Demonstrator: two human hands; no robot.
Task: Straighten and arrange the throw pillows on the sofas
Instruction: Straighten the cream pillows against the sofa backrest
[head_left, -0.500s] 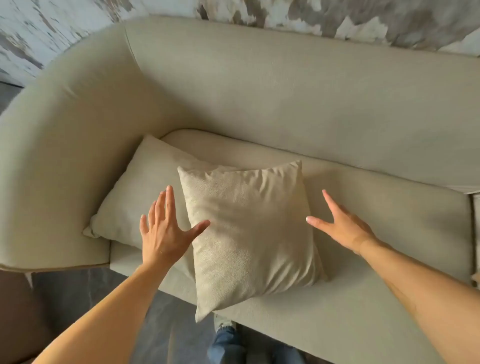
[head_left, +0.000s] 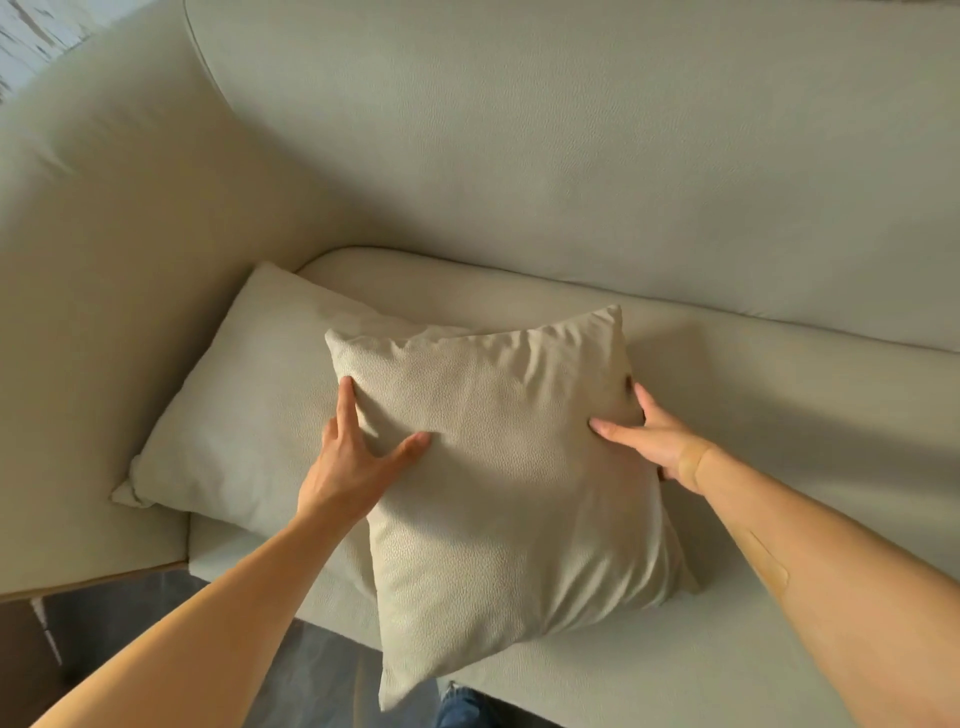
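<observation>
The top pillow (head_left: 509, 478) is a soft square, pale tan with a fine bumpy skin like tiny pebbles. It has a few folds near its top edge and looks puffy in the middle. It lies on the sofa seat (head_left: 779, 415), tipped a little, and its low corner hangs over the front edge of the seat. Its left side rests on a second pillow (head_left: 234, 415), which is smooth and cream and lies flat in the corner by the sofa arm (head_left: 104, 260). The left hand (head_left: 353, 457) grips the top pillow's left edge, with the thumb pressed on top and one finger stretched up along the side. The right hand (head_left: 649, 436) grips the right edge, thumb on top and fingers tucked round behind it. The sofa back (head_left: 571, 156) is a pale grey-green. A dark floor (head_left: 130, 623) shows below the seat.
</observation>
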